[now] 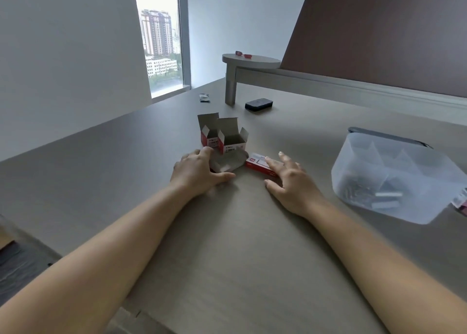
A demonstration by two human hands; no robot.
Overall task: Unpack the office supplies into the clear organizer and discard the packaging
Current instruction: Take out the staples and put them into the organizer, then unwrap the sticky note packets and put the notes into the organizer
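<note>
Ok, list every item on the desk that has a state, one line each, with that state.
Rear red box: upright, top flaps open.
Front red box: upright, flaps open, looks empty.
Flattened carton: lying collapsed, left hand resting on it.
Closed red box: lying flat, shut, right hand fingers on it.
Clear organizer: lid off, some supplies already inside.
Black case: closed, lying flat.

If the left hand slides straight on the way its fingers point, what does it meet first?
Likely the flattened grey packaging that the left hand already touches, then the open red-and-white boxes just beyond; depth is unclear.
</note>
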